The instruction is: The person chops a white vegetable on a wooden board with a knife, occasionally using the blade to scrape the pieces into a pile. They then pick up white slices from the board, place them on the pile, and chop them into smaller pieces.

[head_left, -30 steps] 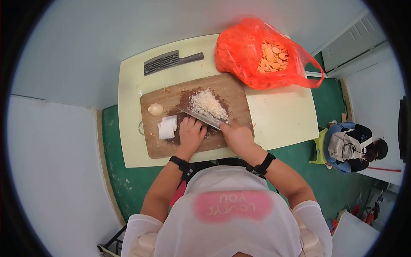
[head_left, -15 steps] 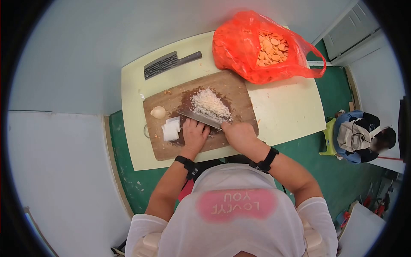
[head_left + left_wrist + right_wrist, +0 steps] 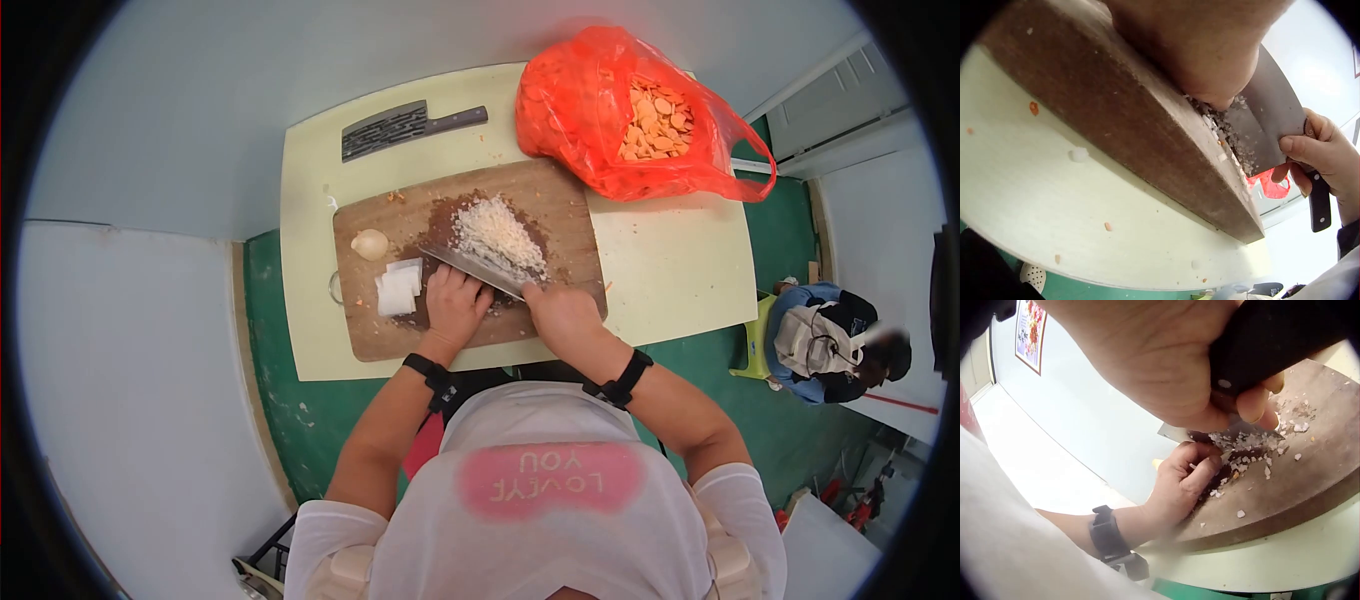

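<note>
My right hand grips the dark handle of a cleaver, whose broad blade slants across the wooden cutting board. My left hand is bent on the board, fingertips right by the blade. In the right wrist view the left hand's thumb and fingers close together around a small white vegetable piece, mostly hidden. Finely chopped white bits are heaped beyond the blade, with more crumbs beside it. Left of my left hand lie white slices and a peeled onion.
A second cleaver lies behind the board on the pale table. At the back right a red plastic bag holds many orange slices. Another person sits on a green stool to the right.
The head view has shifted slightly. Both hands and the cleaver keep nearly the same place on the board, with the blade beside the left fingertips.
</note>
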`<act>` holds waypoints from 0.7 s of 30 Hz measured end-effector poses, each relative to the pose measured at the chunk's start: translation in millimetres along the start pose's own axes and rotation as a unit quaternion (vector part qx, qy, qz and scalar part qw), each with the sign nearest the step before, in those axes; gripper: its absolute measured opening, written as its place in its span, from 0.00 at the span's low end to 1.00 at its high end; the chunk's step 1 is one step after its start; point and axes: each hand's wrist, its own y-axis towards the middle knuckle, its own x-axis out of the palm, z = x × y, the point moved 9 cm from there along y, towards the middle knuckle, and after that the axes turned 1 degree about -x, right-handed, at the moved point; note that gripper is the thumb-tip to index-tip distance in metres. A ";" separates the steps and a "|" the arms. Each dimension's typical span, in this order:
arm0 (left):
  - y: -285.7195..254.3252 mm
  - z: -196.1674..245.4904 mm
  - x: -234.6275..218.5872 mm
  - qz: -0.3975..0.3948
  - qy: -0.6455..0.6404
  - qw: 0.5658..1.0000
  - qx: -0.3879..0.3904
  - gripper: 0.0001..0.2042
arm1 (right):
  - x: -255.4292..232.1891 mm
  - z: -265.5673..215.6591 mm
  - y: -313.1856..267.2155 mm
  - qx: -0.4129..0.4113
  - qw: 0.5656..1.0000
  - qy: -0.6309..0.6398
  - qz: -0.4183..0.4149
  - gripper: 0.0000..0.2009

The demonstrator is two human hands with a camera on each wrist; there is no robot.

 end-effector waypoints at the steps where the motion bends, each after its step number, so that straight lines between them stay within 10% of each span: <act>1: -0.6 1.2 -0.1 0.001 0.004 1.000 0.001 0.10 | 2.0 -1.8 5.4 0.000 1.000 -0.001 -0.003 0.05; 21: -3.6 -3.2 1.6 -0.005 -0.009 1.000 -0.015 0.09 | 8.2 -6.4 20.2 0.007 1.000 0.012 -0.004 0.06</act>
